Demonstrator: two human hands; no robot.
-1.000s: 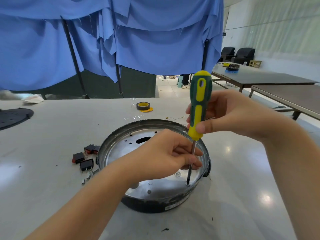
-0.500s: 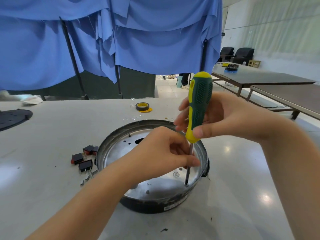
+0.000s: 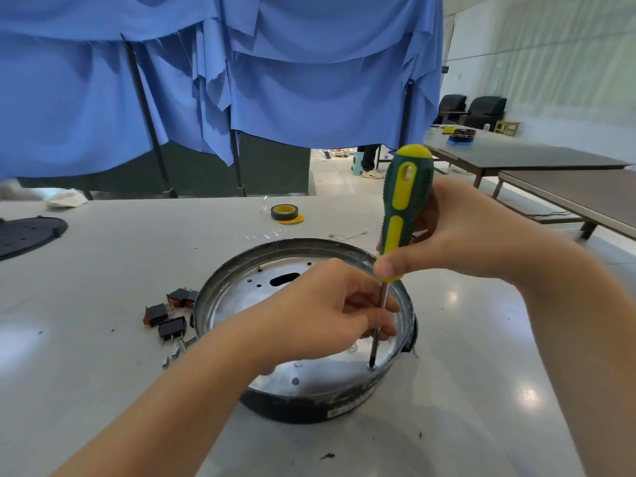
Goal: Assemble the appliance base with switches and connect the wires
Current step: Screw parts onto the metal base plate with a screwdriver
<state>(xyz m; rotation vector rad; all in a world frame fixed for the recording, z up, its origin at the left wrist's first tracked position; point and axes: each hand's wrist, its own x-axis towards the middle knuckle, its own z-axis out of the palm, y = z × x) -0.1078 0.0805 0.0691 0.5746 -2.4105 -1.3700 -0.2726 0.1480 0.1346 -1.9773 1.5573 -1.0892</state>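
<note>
No brand or writing could be read anywhere: a pale label strip (image 3: 339, 412) sat on the base's black outer wall at the near side, its print too small to make out. Going L to R: a black perforated disc (image 3: 27, 235) lay at the table's far-left edge; three black rocker switches (image 3: 168, 316) w/ red faces sat just beside the base's left wall, and a few small metal screws (image 3: 175, 352) lay on the table in front of them. The round appliance base (image 3: 303, 330), silvery inside w/ holes and an oval slot, stood mid-table on the white table (image 3: 103, 287). The left hand (image 3: 330, 315) reached over the base w/ fingers curled, thumb and fingertips pinching the screwdriver's metal shaft low down. A roll of black tape (image 3: 284, 212) w/ a yellow core lay farther back. The green-and-yellow screwdriver (image 3: 401, 215) stood nearly upright, top leaning slightly right, tip seated in a hole at the base's near-right floor beside the wall. The right hand (image 3: 471, 235) wrapped around the handle, thumb pressed on its lower yellow collar. Vs 0.5 s before: the handle had rotated, so the yellow stripe w/ the hang hole faced the camera; the right hand's fingers sat further behind the handle; the tip stayed in the same hole, and the left-hand pinch was unchanged.
</note>
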